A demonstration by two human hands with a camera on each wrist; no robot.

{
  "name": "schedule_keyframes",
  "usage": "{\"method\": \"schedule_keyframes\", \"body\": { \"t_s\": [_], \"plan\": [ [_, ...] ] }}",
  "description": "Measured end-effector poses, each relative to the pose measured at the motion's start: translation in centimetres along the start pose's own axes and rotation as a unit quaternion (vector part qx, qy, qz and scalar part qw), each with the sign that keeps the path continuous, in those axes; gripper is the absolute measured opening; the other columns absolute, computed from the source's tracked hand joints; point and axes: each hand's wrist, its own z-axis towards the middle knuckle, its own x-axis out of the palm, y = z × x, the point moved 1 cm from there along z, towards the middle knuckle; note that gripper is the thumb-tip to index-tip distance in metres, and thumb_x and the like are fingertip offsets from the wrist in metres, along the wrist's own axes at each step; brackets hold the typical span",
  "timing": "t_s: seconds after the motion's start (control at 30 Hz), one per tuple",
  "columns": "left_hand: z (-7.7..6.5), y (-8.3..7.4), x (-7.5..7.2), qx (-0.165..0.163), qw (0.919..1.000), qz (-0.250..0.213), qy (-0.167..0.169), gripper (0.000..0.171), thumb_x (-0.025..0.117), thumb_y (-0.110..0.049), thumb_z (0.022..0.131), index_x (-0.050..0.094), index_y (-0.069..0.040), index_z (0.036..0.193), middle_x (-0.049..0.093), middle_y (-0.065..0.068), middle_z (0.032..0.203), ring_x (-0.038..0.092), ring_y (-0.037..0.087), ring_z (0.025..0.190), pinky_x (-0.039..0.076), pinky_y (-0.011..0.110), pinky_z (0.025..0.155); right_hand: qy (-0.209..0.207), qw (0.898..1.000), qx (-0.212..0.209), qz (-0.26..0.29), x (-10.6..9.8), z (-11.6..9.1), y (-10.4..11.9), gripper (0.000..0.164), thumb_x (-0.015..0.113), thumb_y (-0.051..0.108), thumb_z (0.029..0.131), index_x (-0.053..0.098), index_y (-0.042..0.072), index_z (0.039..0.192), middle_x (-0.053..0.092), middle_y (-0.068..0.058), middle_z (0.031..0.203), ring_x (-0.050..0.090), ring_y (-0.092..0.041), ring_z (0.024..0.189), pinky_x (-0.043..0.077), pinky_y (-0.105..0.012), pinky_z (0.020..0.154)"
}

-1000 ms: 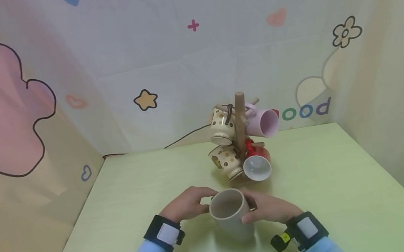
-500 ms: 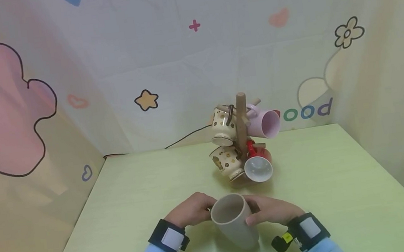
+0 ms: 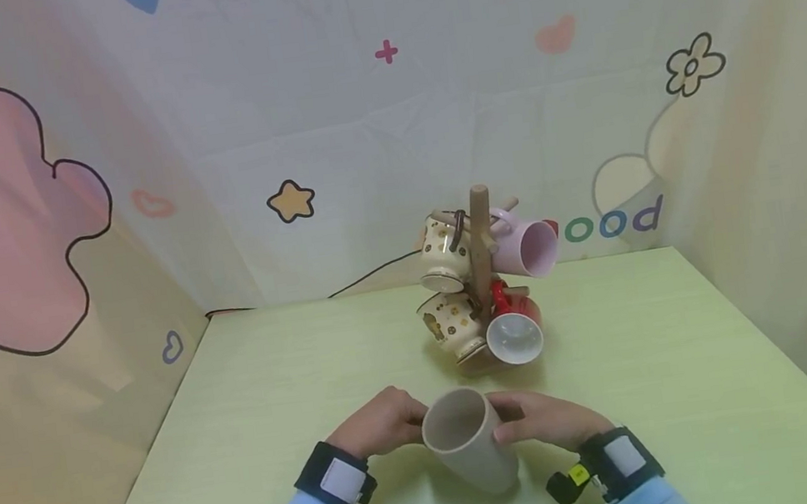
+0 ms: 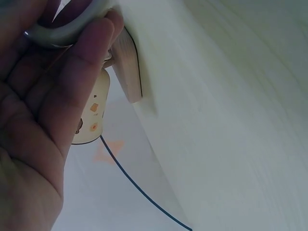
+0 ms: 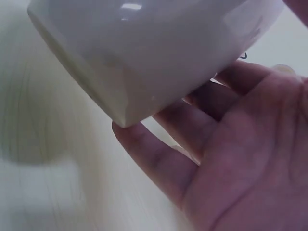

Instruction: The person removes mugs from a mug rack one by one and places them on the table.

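A plain off-white mug [image 3: 478,465] tilts between my two hands, its mouth facing up and to the left in the head view. My left hand [image 3: 381,424] pinches its handle [image 4: 67,34] with thumb and curled fingers, as the left wrist view shows. From the other side, my right hand [image 3: 548,419] holds the mug's body, thumb on the near side and fingers behind. In the right wrist view those fingers [image 5: 159,156] support the glossy wall of the mug. Whether the base touches the table is not clear.
Behind the hands stands a wooden mug tree [image 3: 483,255]. On it hang two cream patterned mugs, an upper one [image 3: 444,257] and a lower one [image 3: 450,322], plus a lilac mug [image 3: 524,247] and a red mug [image 3: 516,339]. A patterned cloth [image 3: 328,127] encloses the pale green table [image 3: 259,370].
My left fingers have closed on the handle. The mug has come slightly nearer and its base has swung right, so it leans more; over the last half second it barely moves.
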Motion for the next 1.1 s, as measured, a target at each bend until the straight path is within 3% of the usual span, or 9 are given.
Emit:
{"method": "schedule_keyframes", "body": {
  "t_s": [0.33,0.6,0.87,1.1],
  "plan": [
    [-0.5,0.5,-0.6,-0.013,0.9993,-0.005,-0.033,0.01,0.073,-0.012,0.09,0.08,-0.015,0.097,0.075,-0.009,0.086,0.065,0.0,0.07,0.053,0.022,0.066,-0.065,0.998,0.025,-0.003,0.0,-0.5,0.5,0.066,0.058,0.034,0.101,0.033,0.002,0.153,0.038,-0.023,0.152,0.035,-0.044,0.139,0.039,-0.054,0.106],
    [-1.1,0.7,-1.0,-0.04,0.9981,-0.001,-0.047,0.01,0.071,-0.016,0.092,0.079,-0.019,0.088,0.07,-0.013,0.075,0.056,0.004,0.06,0.048,0.023,0.056,-0.103,0.993,0.047,-0.042,-0.1,-0.6,1.0,0.06,0.056,0.033,0.102,0.04,-0.001,0.149,0.044,-0.023,0.149,0.043,-0.043,0.134,0.044,-0.054,0.101],
    [-2.1,1.6,-1.8,-0.078,0.9937,0.005,-0.08,0.009,0.072,-0.016,0.091,0.077,-0.017,0.084,0.069,-0.008,0.074,0.059,0.009,0.063,0.048,0.026,0.054,-0.163,0.973,0.11,-0.122,-0.2,-1.8,1.3,0.06,0.06,0.039,0.099,0.047,0.001,0.144,0.054,-0.019,0.141,0.049,-0.04,0.129,0.039,-0.06,0.102],
    [-3.3,2.4,-2.7,-0.098,0.9887,0.001,-0.113,0.007,0.071,-0.014,0.091,0.076,-0.016,0.087,0.068,-0.007,0.078,0.062,0.012,0.067,0.052,0.03,0.058,-0.207,0.946,0.161,-0.19,-0.2,-2.7,1.8,0.063,0.062,0.045,0.096,0.052,0.003,0.142,0.058,-0.016,0.137,0.053,-0.037,0.125,0.045,-0.058,0.098]
  ]
}}
